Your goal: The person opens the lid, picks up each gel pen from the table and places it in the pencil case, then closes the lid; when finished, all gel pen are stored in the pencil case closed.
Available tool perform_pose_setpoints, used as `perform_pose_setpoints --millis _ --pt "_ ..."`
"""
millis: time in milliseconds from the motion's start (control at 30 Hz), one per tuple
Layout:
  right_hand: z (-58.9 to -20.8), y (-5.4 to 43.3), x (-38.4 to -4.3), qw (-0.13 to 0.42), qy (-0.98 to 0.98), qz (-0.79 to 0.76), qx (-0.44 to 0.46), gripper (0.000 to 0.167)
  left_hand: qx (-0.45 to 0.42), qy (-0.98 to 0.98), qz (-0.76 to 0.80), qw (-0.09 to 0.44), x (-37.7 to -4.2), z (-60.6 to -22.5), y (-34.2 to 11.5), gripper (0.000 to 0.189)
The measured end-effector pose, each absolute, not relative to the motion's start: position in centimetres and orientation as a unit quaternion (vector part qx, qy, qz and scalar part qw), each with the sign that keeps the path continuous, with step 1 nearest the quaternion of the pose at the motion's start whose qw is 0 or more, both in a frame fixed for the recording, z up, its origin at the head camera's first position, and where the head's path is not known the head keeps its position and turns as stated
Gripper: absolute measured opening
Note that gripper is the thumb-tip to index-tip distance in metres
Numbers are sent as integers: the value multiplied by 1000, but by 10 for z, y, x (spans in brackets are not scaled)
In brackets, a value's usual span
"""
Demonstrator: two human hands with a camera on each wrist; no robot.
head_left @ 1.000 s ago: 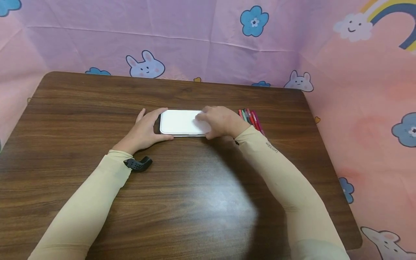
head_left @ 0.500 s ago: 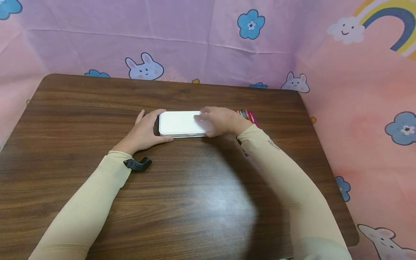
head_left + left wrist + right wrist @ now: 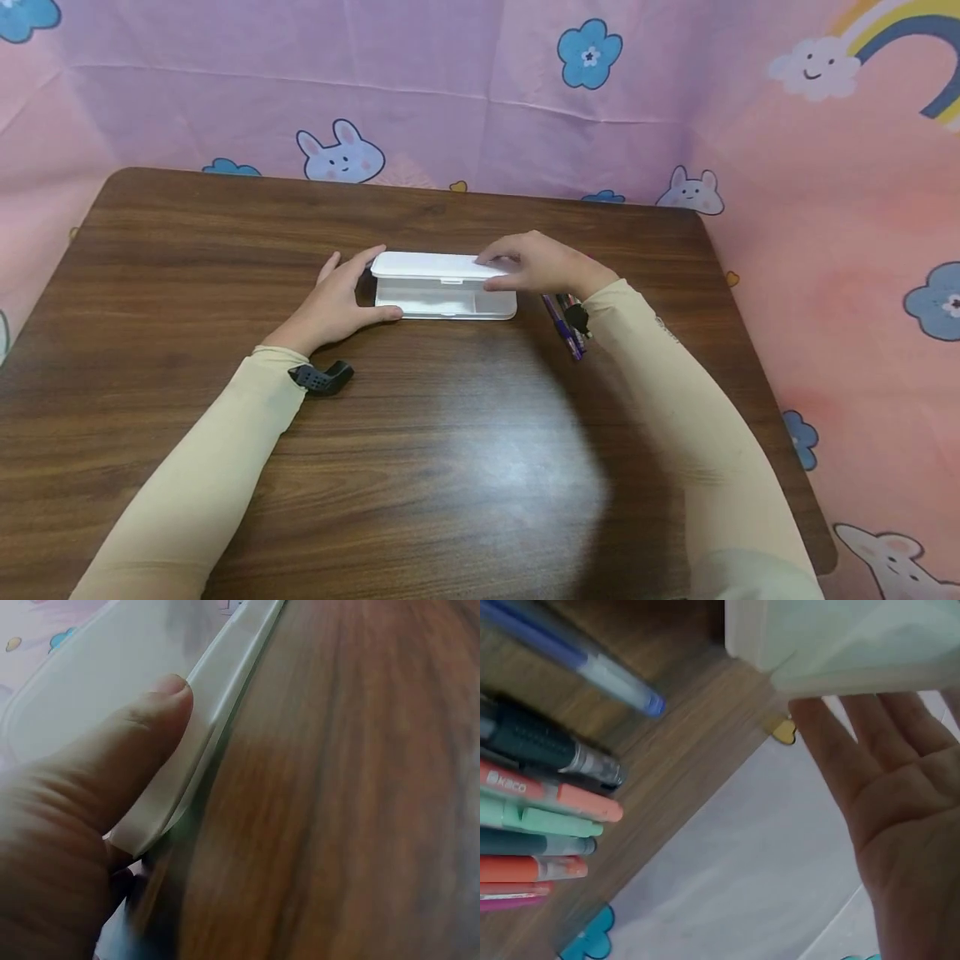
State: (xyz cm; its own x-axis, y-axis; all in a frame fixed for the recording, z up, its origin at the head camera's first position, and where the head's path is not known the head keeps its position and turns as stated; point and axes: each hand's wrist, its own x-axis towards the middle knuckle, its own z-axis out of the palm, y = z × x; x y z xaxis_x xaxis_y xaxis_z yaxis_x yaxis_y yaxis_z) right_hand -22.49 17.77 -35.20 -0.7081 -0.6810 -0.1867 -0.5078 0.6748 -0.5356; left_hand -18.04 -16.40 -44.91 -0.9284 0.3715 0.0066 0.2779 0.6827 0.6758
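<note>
A white pencil case (image 3: 427, 303) lies lengthwise on the brown table, its lid (image 3: 427, 265) partly raised along the front side. Inside it a divider shows toward the right end. My left hand (image 3: 330, 304) holds the left end, thumb at the front rim and fingers at the back corner. The left wrist view shows that thumb (image 3: 142, 727) along the case's edge. My right hand (image 3: 547, 265) grips the lid at its right end, thumb in front and fingers behind. Several pens (image 3: 562, 325) lie side by side just right of the case, partly hidden under my right wrist.
In the right wrist view several coloured pens (image 3: 547, 825) and a blue pen (image 3: 577, 656) lie on the wood. A patterned cloth (image 3: 420, 83) hangs behind the table (image 3: 300, 500) and along its right side. Black straps sit at both wrists.
The lid was down over the pencil case and now stands partly raised, showing the inside. My right hand has moved up and to the right with it; my left hand has stayed put.
</note>
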Motion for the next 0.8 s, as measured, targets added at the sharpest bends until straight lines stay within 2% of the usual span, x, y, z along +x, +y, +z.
perform_pose_setpoints --millis 133,200,300,467,600,700,800 --pt "-351 187 -233 196 888 -304 -284 36 178 914 359 60 -181 -450 -164 111" --pt "-352 189 -238 181 888 -336 -258 33 185 913 361 51 -182 -451 -163 112" --pt "-356 190 -245 111 894 -376 -216 27 185 909 370 44 -182 -451 -162 114" --pt "-364 185 -258 -35 907 -382 -174 17 152 907 388 55 -178 -449 -163 126" --pt "-370 178 -270 -99 923 -324 -181 13 134 910 387 59 -177 -450 -164 124" --pt "-373 172 -279 -103 934 -292 -177 13 140 911 385 51 -178 -451 -164 119" --pt "-377 167 -287 -59 951 -253 -166 20 159 912 376 45 -179 -453 -163 113"
